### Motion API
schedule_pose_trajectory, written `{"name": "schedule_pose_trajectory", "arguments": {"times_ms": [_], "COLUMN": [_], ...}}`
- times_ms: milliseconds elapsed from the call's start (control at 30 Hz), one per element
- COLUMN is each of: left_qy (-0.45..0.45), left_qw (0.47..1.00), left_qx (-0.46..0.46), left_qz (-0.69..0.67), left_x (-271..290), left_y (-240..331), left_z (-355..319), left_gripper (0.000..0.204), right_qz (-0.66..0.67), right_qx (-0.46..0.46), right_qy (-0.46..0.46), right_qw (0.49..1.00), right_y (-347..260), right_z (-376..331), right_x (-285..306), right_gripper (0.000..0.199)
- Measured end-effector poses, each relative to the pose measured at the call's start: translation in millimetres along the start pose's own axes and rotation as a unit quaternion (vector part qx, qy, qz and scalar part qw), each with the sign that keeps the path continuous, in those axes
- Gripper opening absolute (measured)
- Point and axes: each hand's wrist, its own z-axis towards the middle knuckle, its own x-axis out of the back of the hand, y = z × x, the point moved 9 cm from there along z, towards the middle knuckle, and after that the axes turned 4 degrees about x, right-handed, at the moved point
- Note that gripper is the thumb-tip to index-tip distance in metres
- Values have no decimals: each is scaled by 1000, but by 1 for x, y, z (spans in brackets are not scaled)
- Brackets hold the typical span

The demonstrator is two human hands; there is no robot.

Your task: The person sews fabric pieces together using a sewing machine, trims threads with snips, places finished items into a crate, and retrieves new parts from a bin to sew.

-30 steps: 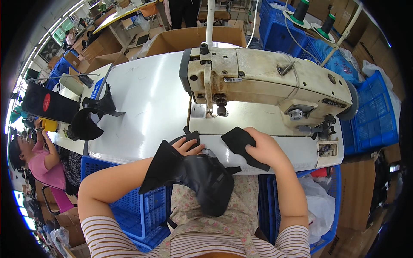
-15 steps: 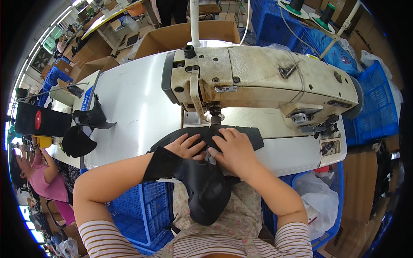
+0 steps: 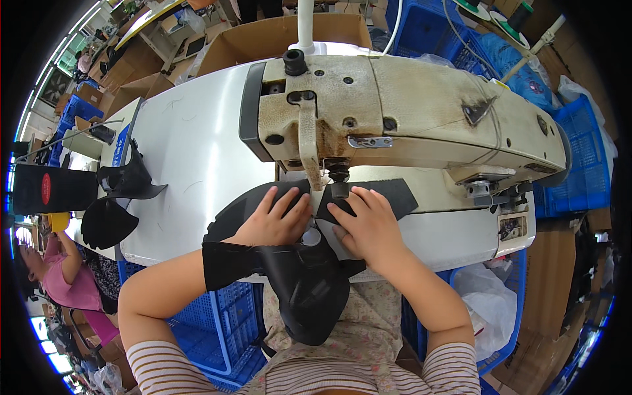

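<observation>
A black shoe upper (image 3: 311, 289) hangs over the near edge of the sewing machine (image 3: 408, 105) toward my lap, its two flaps spread on the bed below the needle area. My left hand (image 3: 280, 220) lies on the left flap (image 3: 240, 207), fingers stretched forward. My right hand (image 3: 368, 227) rests on the right flap (image 3: 395, 194), fingers spread, thumb apart and nearer me. Between the hands, the flaps are parted and a small pale round part (image 3: 311, 237) shows. The machine's dark round presser part (image 3: 339, 189) stands close to my right fingertips. The flaps' undersides are hidden.
More black shoe pieces (image 3: 112, 220) stand at the left end of the white table (image 3: 178, 158). Blue crates (image 3: 217, 329) sit below the table; one at the right holds clear plastic bags (image 3: 484, 309). Behind the machine is a cardboard box (image 3: 276, 46). A person in pink (image 3: 69, 276) works at far left.
The two flaps, close together under the presser part before, now lie apart with a gap between them. My hands have moved slightly apart, and the view has shifted a little.
</observation>
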Motion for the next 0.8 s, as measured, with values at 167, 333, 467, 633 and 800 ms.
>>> {"name": "schedule_pose_trajectory", "arguments": {"times_ms": [167,333,467,633,800], "left_qy": [-37,-75,-102,-87,-108], "left_qw": [989,977,964,959,957], "left_qx": [27,10,13,14,10], "left_qz": [-139,-199,-247,-270,-270], "left_x": [-12,0,-3,-1,1], "left_y": [-11,-11,-14,-17,-17], "left_z": [1,6,6,8,9], "left_gripper": [56,77,104,105,108], "right_qz": [18,20,28,20,17], "right_qx": [19,32,37,36,35], "right_qy": [12,-9,-16,-23,-21], "right_qw": [1000,999,999,999,999], "right_y": [5,8,6,7,5], "right_z": [10,13,16,15,14], "right_x": [-3,-1,-2,-5,-6], "right_gripper": [31,26,26,26,27]}}
